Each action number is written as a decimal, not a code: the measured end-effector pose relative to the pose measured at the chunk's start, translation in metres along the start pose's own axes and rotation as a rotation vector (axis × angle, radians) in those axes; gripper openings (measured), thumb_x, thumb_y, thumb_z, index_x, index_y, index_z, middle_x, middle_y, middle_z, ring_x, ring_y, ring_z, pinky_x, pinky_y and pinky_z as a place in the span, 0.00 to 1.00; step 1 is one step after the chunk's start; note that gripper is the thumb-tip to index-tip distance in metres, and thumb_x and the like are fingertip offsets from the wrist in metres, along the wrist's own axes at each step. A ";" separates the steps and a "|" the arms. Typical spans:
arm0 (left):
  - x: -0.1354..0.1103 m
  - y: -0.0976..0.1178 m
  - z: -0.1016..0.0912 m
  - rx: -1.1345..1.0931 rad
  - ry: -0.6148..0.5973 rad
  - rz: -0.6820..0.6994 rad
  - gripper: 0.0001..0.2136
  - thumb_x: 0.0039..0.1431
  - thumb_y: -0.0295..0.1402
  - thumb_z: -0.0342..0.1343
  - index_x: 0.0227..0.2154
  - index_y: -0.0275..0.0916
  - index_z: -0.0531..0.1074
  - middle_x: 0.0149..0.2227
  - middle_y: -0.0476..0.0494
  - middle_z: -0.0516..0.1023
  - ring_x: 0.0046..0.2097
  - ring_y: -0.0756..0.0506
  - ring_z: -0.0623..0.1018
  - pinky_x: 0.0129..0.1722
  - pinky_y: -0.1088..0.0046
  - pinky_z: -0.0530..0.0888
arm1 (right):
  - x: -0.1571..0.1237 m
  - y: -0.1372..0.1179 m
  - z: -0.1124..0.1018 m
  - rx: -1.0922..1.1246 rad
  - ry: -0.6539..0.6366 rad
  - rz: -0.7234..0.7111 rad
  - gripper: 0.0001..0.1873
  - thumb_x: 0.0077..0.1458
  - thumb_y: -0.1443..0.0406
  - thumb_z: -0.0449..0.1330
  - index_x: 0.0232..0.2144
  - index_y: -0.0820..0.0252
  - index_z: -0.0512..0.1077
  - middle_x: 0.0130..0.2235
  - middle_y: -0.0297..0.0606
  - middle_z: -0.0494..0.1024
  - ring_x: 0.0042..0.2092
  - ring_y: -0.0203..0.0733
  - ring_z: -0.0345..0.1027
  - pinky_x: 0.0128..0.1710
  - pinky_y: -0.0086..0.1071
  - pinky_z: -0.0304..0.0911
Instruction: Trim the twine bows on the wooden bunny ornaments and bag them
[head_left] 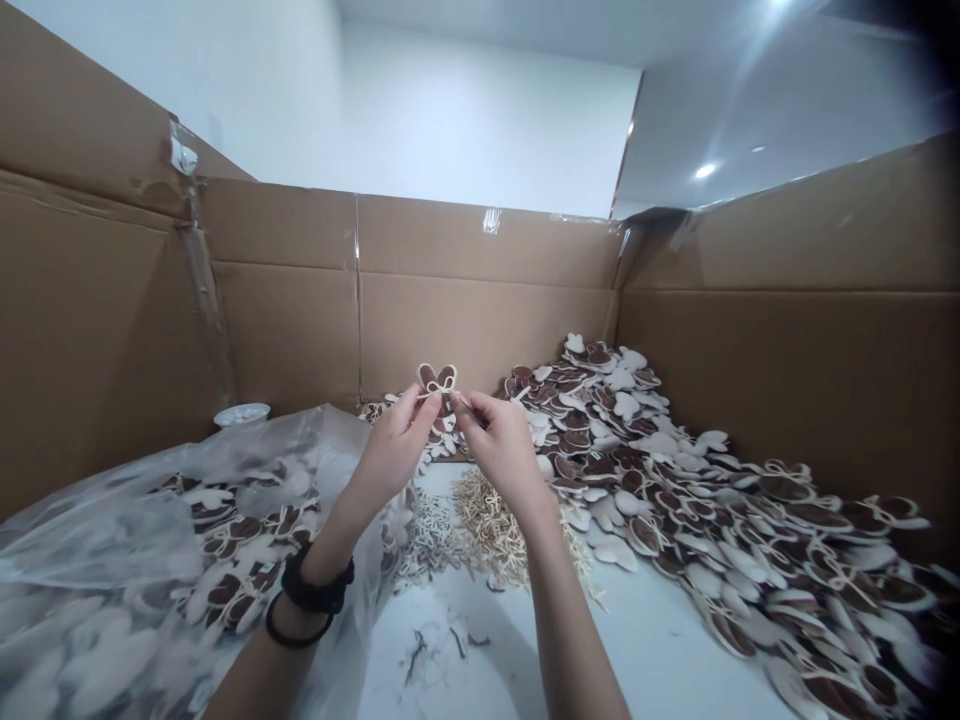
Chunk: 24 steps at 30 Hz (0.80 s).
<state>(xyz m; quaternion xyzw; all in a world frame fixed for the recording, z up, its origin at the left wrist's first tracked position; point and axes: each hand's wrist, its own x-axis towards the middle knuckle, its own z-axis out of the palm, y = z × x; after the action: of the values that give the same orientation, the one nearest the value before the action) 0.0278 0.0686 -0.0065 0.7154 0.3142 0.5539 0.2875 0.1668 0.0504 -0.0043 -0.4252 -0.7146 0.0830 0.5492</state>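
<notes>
A brown bunny-head patch (428, 376) with a cream edge and a small cream bow (441, 387) is held up in front of me, ears upward. My left hand (396, 440) pinches its left side, thumb and fingers closed by the bow. At the right side of the patch, my right hand (499, 440) has its fingertips closed near the bow's end. A slim dark thing (474, 412) shows between those right fingers; its kind is unclear. The lower part of the patch is mostly hidden by the fingers.
Brown and white patches heap up at the right (622, 440). Below my hands lie piles of cream bows (487, 515) and greyish small pieces (431, 535). A clear plastic bag (105, 530) of patches lies left, near a white bowl (241, 414). Cardboard walls (480, 310) surround the white tabletop (450, 690).
</notes>
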 end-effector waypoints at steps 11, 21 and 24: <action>-0.003 0.003 0.003 -0.195 -0.006 0.068 0.11 0.63 0.35 0.48 0.27 0.39 0.69 0.23 0.50 0.65 0.27 0.49 0.65 0.29 0.74 0.62 | 0.006 0.010 0.011 0.233 -0.100 -0.100 0.21 0.58 0.52 0.53 0.21 0.55 0.52 0.21 0.28 0.56 0.24 0.34 0.49 0.23 0.30 0.48; -0.005 0.002 0.006 -0.206 0.101 0.072 0.11 0.62 0.34 0.51 0.23 0.39 0.69 0.21 0.51 0.66 0.25 0.50 0.63 0.27 0.72 0.58 | -0.001 -0.002 0.014 0.200 -0.022 -0.148 0.14 0.63 0.61 0.47 0.25 0.56 0.59 0.22 0.30 0.61 0.24 0.35 0.53 0.26 0.32 0.50; -0.005 0.003 0.006 -0.241 0.084 0.071 0.13 0.61 0.34 0.52 0.21 0.39 0.66 0.19 0.52 0.64 0.24 0.51 0.62 0.26 0.72 0.57 | -0.003 -0.009 0.010 0.214 -0.033 -0.162 0.15 0.63 0.61 0.48 0.24 0.56 0.60 0.21 0.29 0.58 0.23 0.34 0.52 0.24 0.31 0.49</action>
<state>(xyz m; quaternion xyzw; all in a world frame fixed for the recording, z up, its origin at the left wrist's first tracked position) 0.0330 0.0622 -0.0089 0.6625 0.2317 0.6270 0.3379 0.1538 0.0463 -0.0054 -0.3035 -0.7426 0.1210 0.5846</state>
